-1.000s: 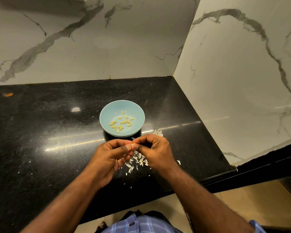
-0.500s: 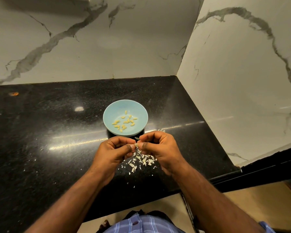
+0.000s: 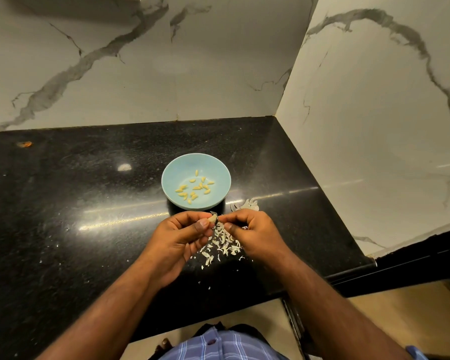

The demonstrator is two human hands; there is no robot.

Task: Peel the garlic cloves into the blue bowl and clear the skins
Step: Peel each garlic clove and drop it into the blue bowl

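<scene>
A light blue bowl [image 3: 172,178] stands on the black counter and holds several peeled yellowish garlic cloves [image 3: 194,187]. Just in front of it, my left hand [image 3: 178,236] pinches a pale garlic clove [image 3: 213,218] between thumb and fingers. My right hand [image 3: 252,231] is close beside it, fingertips pinching at the clove's skin. Below and between the hands lies a heap of white garlic skins [image 3: 222,245]. A larger papery clump of skin [image 3: 247,204] lies behind my right hand, right of the bowl.
The black stone counter [image 3: 76,216] runs left and ends at a front edge near my body. Marble walls [image 3: 374,126] close the back and right sides. A small orange mark [image 3: 24,144] sits at the far left. Tiny skin flecks dot the counter.
My hands have drawn slightly apart, and the pale clove now shows at my left fingertips. The bowl and the skin heap have not moved.
</scene>
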